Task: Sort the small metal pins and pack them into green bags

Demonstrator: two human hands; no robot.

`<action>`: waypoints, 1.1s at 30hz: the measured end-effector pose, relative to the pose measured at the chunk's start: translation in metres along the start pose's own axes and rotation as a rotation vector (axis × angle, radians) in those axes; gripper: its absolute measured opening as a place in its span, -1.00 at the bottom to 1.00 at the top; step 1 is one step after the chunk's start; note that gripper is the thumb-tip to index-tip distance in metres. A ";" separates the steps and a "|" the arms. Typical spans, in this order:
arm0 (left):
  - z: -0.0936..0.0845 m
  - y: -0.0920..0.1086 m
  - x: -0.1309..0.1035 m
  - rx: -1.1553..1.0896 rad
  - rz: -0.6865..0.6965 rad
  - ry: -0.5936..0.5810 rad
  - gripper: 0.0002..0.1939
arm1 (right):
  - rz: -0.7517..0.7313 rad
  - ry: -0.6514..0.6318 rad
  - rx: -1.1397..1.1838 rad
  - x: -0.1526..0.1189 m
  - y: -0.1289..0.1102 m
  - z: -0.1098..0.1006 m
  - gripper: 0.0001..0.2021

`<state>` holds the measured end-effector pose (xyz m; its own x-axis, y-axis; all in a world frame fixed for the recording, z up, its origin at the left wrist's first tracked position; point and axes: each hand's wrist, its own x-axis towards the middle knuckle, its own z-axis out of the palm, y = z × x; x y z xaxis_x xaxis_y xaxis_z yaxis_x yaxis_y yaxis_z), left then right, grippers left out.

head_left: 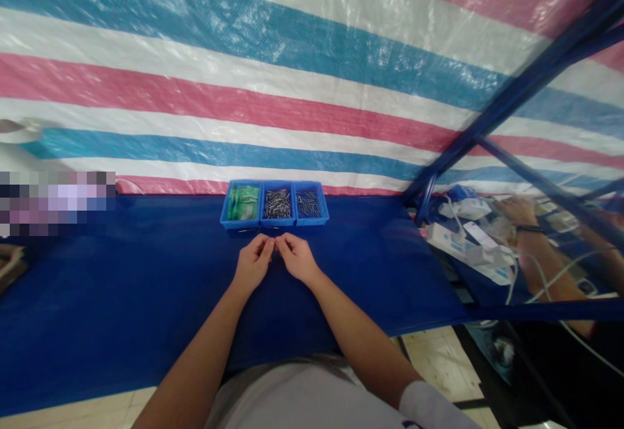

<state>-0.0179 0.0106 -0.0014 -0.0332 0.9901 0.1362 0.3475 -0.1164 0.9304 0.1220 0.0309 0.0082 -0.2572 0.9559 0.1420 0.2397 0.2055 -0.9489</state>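
Note:
My left hand (pixel 254 261) and my right hand (pixel 297 258) meet fingertip to fingertip above the blue table. Both are closed in a pinch, and whatever lies between the fingers is too small to make out. Just beyond them stand three joined blue bins. The left bin (pixel 240 224) holds green plastic packets (pixel 244 201). Many small dark metal pieces (pixel 277 204), slim like screws or pins, fill the middle bin. Similar slender metal pieces (pixel 308 204) lie in the right bin. Thin dark pieces (pixel 249 229) rest on the table between bins and hands.
A striped plastic sheet (pixel 292 110) hangs behind the blue table (pixel 146 299). At right, a blue metal frame (pixel 453 146) borders another surface with a white box (pixel 463 247), cables and bags, where another person's arm (pixel 531 247) reaches in. A blurred-out patch is at far left.

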 end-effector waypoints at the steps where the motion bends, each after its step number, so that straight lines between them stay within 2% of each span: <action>1: 0.000 0.000 0.000 -0.010 0.003 -0.006 -0.66 | 0.007 0.006 -0.002 0.000 0.001 0.000 -0.63; 8: 0.000 0.002 -0.002 -0.055 0.035 -0.016 -0.71 | 0.032 0.022 0.018 0.002 0.006 0.001 -0.56; 19: -0.001 0.005 -0.001 0.037 -0.003 0.015 -0.69 | 0.042 0.144 0.080 0.002 0.005 0.004 -0.73; 33: 0.000 0.004 -0.003 0.077 0.004 0.015 -0.68 | 0.071 0.099 0.118 0.004 0.010 0.003 -0.74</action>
<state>-0.0167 0.0075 0.0019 -0.0455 0.9883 0.1453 0.4188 -0.1132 0.9010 0.1205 0.0362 -0.0011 -0.1491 0.9843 0.0949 0.1408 0.1161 -0.9832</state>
